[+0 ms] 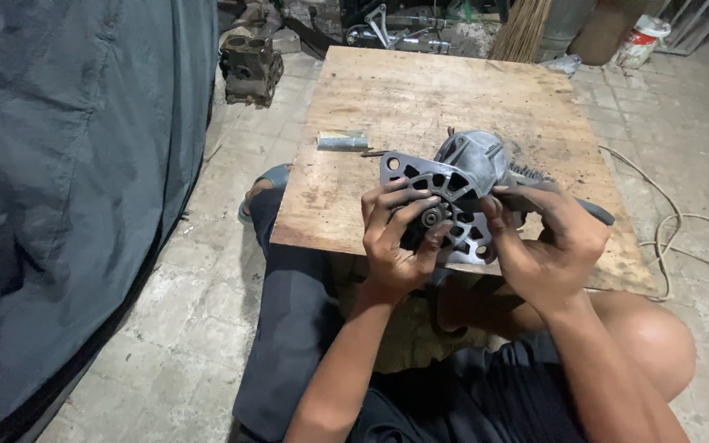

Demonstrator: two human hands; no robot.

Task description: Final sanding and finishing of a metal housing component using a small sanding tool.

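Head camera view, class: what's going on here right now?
A person sits on the floor at a low wooden board, with both hands on a grey metal alternator-like housing at its near edge. The left hand grips the slotted front plate beside the central shaft. The right hand presses a dark-handled tool against it. A small cylinder lies further back.

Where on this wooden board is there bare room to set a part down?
The board is bare across its far half, beyond the small metal cylinder, and along its left edge. The near right is crowded: the left hand and right hand grip the alternator housing.
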